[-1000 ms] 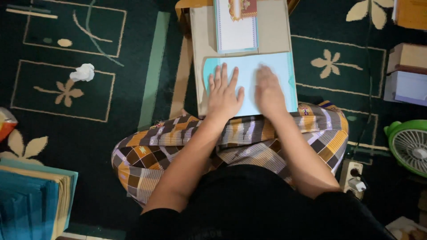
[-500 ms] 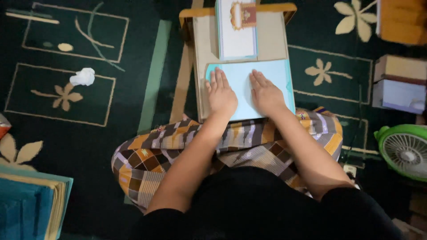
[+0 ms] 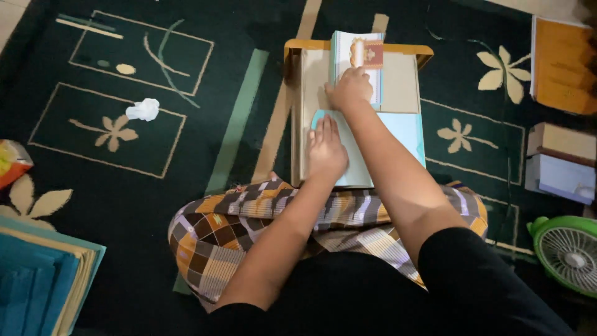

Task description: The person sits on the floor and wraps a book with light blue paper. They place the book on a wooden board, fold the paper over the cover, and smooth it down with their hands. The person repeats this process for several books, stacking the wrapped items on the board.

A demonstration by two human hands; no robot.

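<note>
Light-blue sheet (image 3: 398, 134) lies flat on the low wooden board (image 3: 311, 118) in front of the seated person's crossed legs, and that board serves as the landmark here. The left hand (image 3: 326, 152) presses open-palmed, fingers spread, on the sheet's near-left part. The right hand (image 3: 351, 89) has reached to the board's far end, its fingers curled over the lower edge of a booklet with a pale cover and a small red-and-gold ornament (image 3: 367, 56); whether it grips or merely rests there I cannot tell. Judging by this, the sheet seems laid and smoothed, while the booklet is not yet brought down onto it.

Well left of the board, a stack of teal and cream sheets (image 3: 40, 283) sits at the carpet's near corner, with an orange-red wrapper (image 3: 11, 163) beyond it. Nearer the board lies a crumpled white tissue (image 3: 144, 109). Right of the board stands an orange-brown box (image 3: 563, 65), then a tan and pale-lilac box (image 3: 559, 162) nearer the person, and a green fan (image 3: 569, 252) at the near right.
</note>
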